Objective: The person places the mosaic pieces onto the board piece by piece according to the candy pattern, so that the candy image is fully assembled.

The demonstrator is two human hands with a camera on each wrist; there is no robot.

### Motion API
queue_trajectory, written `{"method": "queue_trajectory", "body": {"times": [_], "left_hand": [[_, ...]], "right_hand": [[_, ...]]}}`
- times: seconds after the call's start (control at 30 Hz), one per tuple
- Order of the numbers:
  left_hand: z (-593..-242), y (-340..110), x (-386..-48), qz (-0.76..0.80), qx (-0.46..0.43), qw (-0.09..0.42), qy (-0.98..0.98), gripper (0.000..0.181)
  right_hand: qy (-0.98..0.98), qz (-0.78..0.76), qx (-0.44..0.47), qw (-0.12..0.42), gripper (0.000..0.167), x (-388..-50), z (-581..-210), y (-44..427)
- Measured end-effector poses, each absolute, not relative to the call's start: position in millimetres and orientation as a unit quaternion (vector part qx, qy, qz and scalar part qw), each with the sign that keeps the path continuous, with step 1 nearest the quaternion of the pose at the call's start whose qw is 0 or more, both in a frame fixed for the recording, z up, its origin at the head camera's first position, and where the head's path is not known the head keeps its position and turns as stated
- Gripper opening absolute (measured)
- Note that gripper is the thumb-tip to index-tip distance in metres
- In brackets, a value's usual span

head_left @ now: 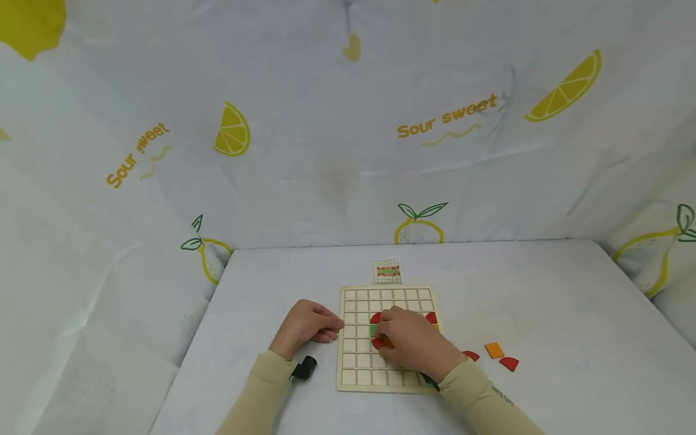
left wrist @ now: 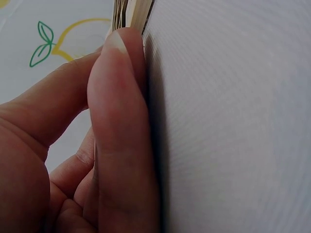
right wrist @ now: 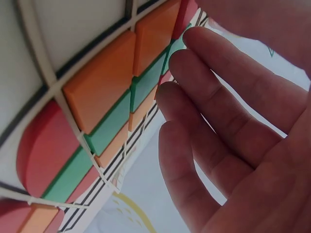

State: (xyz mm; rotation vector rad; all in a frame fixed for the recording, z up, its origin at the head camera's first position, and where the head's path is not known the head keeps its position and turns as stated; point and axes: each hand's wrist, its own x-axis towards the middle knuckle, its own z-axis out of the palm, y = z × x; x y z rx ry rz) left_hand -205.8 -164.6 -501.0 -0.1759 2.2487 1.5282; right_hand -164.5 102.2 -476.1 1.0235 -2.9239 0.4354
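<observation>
A pale wooden grid board (head_left: 356, 360) lies on the table. My left hand (head_left: 310, 323) is at its left edge; in the left wrist view the thumb and index fingertip (left wrist: 133, 41) meet at the board's rim. Over the middle of the board is my right hand (head_left: 410, 338), its fingers slightly bent and its fingertips close to the far red piece (right wrist: 185, 14). Orange tiles (right wrist: 102, 82), green tiles (right wrist: 109, 116) and rounded red pieces (right wrist: 48, 145) sit in the grid cells. In the head view the right hand covers most of them.
Behind the board lies a small pattern card (head_left: 387, 272). To the right are a loose orange square (head_left: 494, 350), a red quarter-round piece (head_left: 509, 364) and another red piece (head_left: 470, 355) by the right sleeve. A black device (head_left: 306, 367) sits at the left cuff.
</observation>
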Motion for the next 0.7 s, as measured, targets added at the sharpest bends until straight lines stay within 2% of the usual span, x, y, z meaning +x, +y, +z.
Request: {"method": "queue_trajectory", "body": {"times": [0.7], "left_hand": [[-501.2, -165.2, -206.4, 0.54, -0.052, 0.204, 0.815, 0.017]], "right_hand": [[-0.937, 0.135, 0.321, 0.01, 0.012, -164.3, -476.1, 100.7]]}}
